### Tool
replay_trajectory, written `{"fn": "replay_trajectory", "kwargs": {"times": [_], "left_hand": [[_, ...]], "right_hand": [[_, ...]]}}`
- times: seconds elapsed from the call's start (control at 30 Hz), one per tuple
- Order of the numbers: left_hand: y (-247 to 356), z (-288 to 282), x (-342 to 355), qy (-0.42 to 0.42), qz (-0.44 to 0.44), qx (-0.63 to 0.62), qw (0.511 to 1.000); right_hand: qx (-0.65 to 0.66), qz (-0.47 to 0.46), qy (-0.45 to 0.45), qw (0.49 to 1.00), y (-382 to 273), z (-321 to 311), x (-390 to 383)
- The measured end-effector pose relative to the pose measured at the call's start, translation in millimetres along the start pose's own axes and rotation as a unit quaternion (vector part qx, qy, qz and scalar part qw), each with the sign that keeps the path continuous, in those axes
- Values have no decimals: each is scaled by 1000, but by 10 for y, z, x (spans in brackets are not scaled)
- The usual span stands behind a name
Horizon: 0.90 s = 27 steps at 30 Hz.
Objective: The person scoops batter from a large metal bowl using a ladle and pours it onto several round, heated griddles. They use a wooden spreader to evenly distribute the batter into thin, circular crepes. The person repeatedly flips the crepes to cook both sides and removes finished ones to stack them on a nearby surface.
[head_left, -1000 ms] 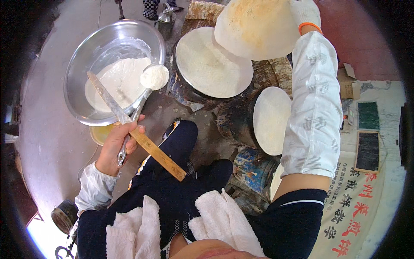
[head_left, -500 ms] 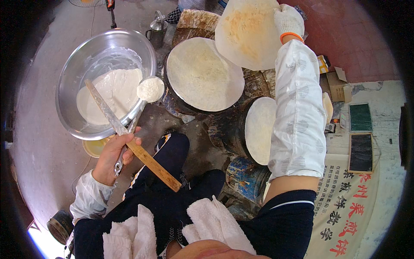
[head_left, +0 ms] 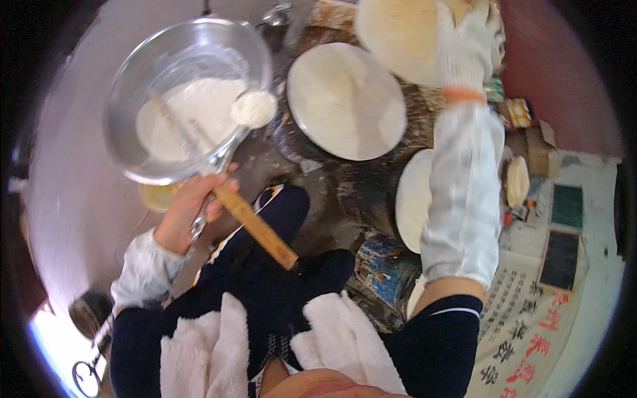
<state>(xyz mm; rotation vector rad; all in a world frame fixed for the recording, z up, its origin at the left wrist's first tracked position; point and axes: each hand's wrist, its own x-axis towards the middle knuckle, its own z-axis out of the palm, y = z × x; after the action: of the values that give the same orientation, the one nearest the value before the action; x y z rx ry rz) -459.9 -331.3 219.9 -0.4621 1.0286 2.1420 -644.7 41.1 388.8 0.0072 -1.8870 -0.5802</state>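
My left hand (head_left: 189, 212) is closed around a wooden scraper stick (head_left: 255, 229) and the metal handle of a ladle crossed with it. White batter fills the ladle's bowl (head_left: 254, 109), held at the rim of a large steel basin (head_left: 123, 149). Inside the basin is thick white batter (head_left: 206, 99). My right hand (head_left: 468, 50), in a white knit glove, lies at the right edge of a thin browned pancake (head_left: 398, 40) at the far right. Its thumb and fingers are apart, slightly blurred. Nearer, a pale round sheet (head_left: 348, 99) covers a round griddle.
Another pale round sheet (head_left: 413, 205) lies on a griddle partly under my right forearm. A paint-stained drum (head_left: 385, 268) stands by my knee. A metal can (head_left: 275, 26) is behind the basin. Cardboard boxes (head_left: 541, 149) and a lettered banner (head_left: 517, 325) are at the right.
The browned pancake, raised in my gloved right hand before, now lies lower at the back, and that hand has spread. My left hand keeps the scraper and filled ladle. The whole view has shifted.
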Motion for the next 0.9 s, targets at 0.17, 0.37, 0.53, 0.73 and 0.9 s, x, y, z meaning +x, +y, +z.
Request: {"fn": "replay_trajectory", "kwargs": {"times": [0.17,0.37,0.53,0.73,0.9], "left_hand": [[-54,58,21,30,35,67,997],[-196,-433,-122,58,98,128,985],[-186,-583,-420,64,94,75,991],[-100,-648,-508,2,4,13,1000],[-207,-387,-493,-52,-26,15,998]], "right_hand": [[570,26,-534,623,-1087,-2010,-1180],[650,242,-592,410,-1879,-2491,-2073],[610,493,-565,255,-1479,-2876,-2052],[598,621,-456,222,-1035,-3317,-2342],[613,616,-458,186,-872,-3580,-2515]]}}
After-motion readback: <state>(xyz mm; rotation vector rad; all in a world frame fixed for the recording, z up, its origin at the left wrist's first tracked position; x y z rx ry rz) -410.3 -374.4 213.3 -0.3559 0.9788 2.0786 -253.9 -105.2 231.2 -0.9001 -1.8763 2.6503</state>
